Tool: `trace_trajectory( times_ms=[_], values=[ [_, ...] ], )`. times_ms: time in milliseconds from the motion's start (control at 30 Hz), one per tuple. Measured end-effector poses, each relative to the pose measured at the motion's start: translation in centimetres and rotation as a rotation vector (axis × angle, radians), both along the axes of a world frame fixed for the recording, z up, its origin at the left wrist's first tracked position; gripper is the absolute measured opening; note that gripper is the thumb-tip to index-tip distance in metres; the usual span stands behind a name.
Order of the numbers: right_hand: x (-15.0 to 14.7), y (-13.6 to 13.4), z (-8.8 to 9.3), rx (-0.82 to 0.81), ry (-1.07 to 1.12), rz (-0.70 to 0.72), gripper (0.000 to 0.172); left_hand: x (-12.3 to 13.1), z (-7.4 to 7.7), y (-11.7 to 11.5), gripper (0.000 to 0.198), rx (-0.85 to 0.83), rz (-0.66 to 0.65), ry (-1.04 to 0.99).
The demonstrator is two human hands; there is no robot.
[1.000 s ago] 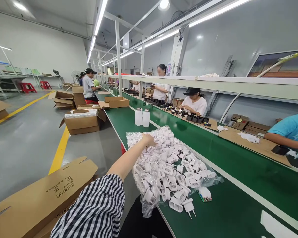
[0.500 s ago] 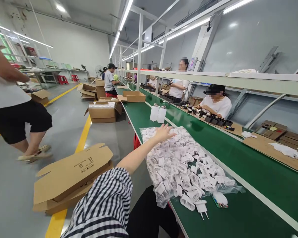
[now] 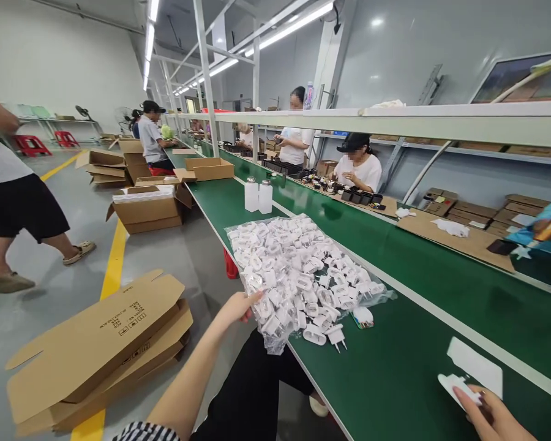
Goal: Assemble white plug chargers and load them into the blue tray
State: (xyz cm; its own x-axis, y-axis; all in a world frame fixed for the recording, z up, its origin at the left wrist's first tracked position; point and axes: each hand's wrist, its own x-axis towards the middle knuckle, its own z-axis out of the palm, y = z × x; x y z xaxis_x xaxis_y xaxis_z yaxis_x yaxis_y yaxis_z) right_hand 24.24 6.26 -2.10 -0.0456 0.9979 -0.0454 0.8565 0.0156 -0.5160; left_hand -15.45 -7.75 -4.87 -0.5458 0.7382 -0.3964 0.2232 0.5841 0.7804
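Note:
A clear plastic bag (image 3: 275, 340) lies spread on the green bench, with a heap of white plug adapter housings (image 3: 298, 263) on it. My left hand (image 3: 239, 308) is closed on the bag's near left edge, its lower fingers curled under. At the lower right, my right hand (image 3: 496, 413) grips a white plastic plug part (image 3: 457, 387) between thumb and fingers. Just beyond it lies a flat white piece (image 3: 477, 367). A two-pin plug adapter (image 3: 337, 337) rests loose at the heap's front, near a small white oval piece with coloured edging (image 3: 363, 316).
Two white bottles (image 3: 258, 196) stand behind the heap, and an open carton (image 3: 209, 169) sits farther along the bench. Flattened cardboard (image 3: 96, 349) lies on the floor at left. A person (image 3: 22, 202) walks there; co-workers sit across the bench. A shelf rail (image 3: 441, 125) runs above.
My left hand has come back from the heap's far side to the bag's near edge. My right hand has come into view with the white part. The view has swung right.

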Motion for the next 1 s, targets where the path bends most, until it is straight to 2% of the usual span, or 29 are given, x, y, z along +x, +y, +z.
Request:
trace_trajectory(
  times_ms=[67,133,300,433,533,667,733,767,833,867,900,933,1000],
  values=[
    [-0.8,-0.8,1.2,-0.093,0.046,-0.010,0.026,-0.6,1.1,0.4,0.045,0.049,-0.041,-0.013],
    [-1.2,-1.2,1.7,-0.083,0.058,-0.011,0.027,-0.9,2.4,1.2,0.041,0.149,-0.047,-0.068],
    [-0.9,-1.3,1.1,-0.061,0.084,0.039,0.028,-0.2,5.7,5.0,0.029,0.404,-0.026,-0.271],
    [-0.7,-1.4,1.1,-0.033,0.094,0.064,0.026,-0.5,7.5,6.9,0.026,0.526,-0.040,-0.262],
    [-0.8,-1.6,1.3,-0.032,0.076,0.060,0.026,-1.4,6.8,6.3,0.028,0.472,-0.063,-0.206],
    [-1.0,-1.7,1.5,-0.042,0.041,0.051,0.027,-2.2,4.8,3.6,0.032,0.089,-0.216,0.090],
    [-1.0,-1.6,1.6,-0.063,0.026,0.047,0.027,-1.9,4.1,2.0,0.037,-0.051,-0.193,0.286],
    [-0.9,-1.6,1.5,-0.071,0.022,0.047,0.028,-1.4,3.8,1.3,0.039,-0.062,-0.124,0.389],
    [-0.8,-1.4,1.3,-0.075,0.020,0.052,0.029,0.3,3.2,0.1,0.044,0.060,0.063,0.610],
    [-0.7,-1.3,1.2,-0.070,0.019,0.055,0.029,1.5,2.8,-0.3,0.046,0.173,0.112,0.720],
    [-0.6,-1.2,1.1,-0.062,0.017,0.061,0.030,2.9,2.4,-0.6,0.048,0.284,0.100,0.820],
    [-0.6,-1.2,1.0,-0.052,0.015,0.067,0.030,4.4,1.9,-0.8,0.050,0.372,0.017,0.906],
    [-0.6,-1.3,1.0,-0.026,0.010,0.076,0.030,7.3,1.1,-1.0,0.051,0.451,-0.282,1.011]
  ],
)
